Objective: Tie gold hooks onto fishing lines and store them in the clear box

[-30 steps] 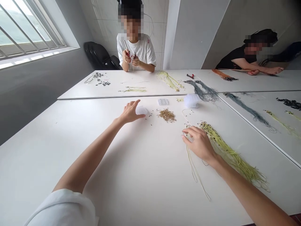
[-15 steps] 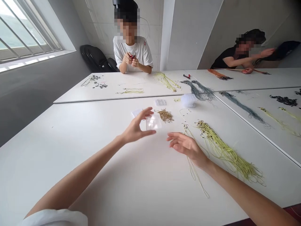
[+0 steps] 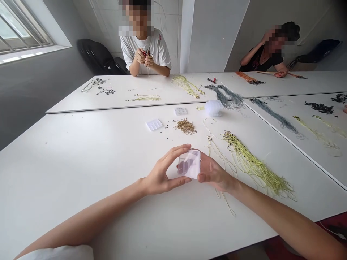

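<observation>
Clear box (image 3: 189, 165) above white table (image 3: 108, 162), grey wall (image 3: 211, 39) beyond

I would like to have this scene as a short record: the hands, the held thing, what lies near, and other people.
Left hand: index finger at the top edge of the box, thumb at its lower edge
Right hand: thumb at the lower right corner, fingers behind
Box: see-through, with dividers, in both hands
Ahead: gold pile, with a white case to its left
Right side: green bundle
People: two across the tables, one holding a red-handled tool
</observation>
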`<state>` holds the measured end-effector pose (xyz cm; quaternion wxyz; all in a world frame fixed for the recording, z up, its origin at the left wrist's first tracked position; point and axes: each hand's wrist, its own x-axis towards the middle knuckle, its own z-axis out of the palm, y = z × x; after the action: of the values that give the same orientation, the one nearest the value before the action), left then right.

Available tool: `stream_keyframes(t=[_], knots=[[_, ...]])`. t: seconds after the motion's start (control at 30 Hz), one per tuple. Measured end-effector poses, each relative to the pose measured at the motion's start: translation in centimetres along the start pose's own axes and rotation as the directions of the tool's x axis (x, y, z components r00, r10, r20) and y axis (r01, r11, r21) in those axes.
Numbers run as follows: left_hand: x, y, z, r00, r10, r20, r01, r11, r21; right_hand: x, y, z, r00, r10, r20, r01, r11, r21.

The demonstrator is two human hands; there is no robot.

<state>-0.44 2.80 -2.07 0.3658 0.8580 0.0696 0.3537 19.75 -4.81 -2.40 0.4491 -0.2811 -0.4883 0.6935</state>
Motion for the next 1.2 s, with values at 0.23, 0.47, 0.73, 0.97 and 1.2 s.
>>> stream_keyframes(t=[0.23,0.47,0.73,0.97,1.2], knots=[[-0.5,0.5,0.8,0.986,-0.128,-0.103,0.134,0.990,0.053,-0.5,1.1,0.9,0.903,-0.310,-0.296,-0.002,0.687,-0.727],[-0.7,1.8,1.8,0.962,-0.273,-0.021,0.274,0.962,0.014,-0.6,2.0,1.2,0.867,-0.463,-0.182,0.002,0.370,-0.929],[-0.3,2.9,1.6,0.930,-0.366,0.018,0.366,0.931,0.009,-0.6,2.1,1.5,0.859,-0.505,-0.083,0.041,0.229,-0.972],[-0.5,2.9,1.9,0.903,-0.426,0.052,0.425,0.905,0.031,-0.5,2.8,1.8,0.853,-0.518,-0.060,0.040,0.180,-0.983],[-0.5,2.9,1.7,0.900,-0.430,0.071,0.427,0.903,0.048,-0.5,2.7,1.8,0.876,-0.473,-0.094,0.053,0.289,-0.956]])
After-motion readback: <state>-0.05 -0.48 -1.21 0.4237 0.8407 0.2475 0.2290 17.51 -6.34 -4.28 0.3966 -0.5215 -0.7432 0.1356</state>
